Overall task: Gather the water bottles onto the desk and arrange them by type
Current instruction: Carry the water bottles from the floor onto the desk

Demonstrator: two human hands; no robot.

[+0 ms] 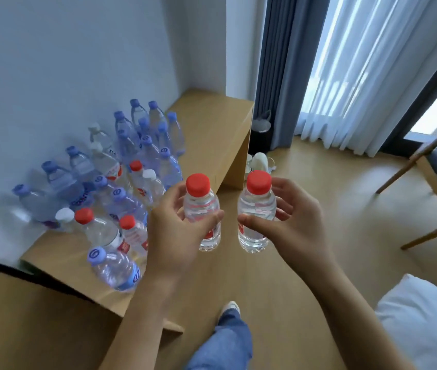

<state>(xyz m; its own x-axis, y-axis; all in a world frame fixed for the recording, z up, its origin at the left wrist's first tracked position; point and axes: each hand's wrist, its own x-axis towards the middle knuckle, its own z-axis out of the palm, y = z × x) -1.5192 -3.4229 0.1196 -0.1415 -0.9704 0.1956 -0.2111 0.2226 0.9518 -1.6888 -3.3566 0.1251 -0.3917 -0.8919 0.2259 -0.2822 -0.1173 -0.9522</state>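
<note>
Two red-cap bottles up in the air right now, one per hand. The left hand (pixel 177 231) grips the left bottle (pixel 202 212) around its upper body, thumb across the front, fingers curled behind it. The right hand (pixel 289 222) does the same with the right bottle (pixel 256 212) — thumb in front, fingers wrapped round the far side. Both bottles are upright, side by side but apart, held off the front edge of the desk (pixel 212 121) over the floor.

The desk itself sits to the left, crowded with bottles — mostly blue caps (pixel 142 140) toward the wall, a few red caps (pixel 84 215) and white caps (pixel 64 214) mixed in nearer the front.
</note>
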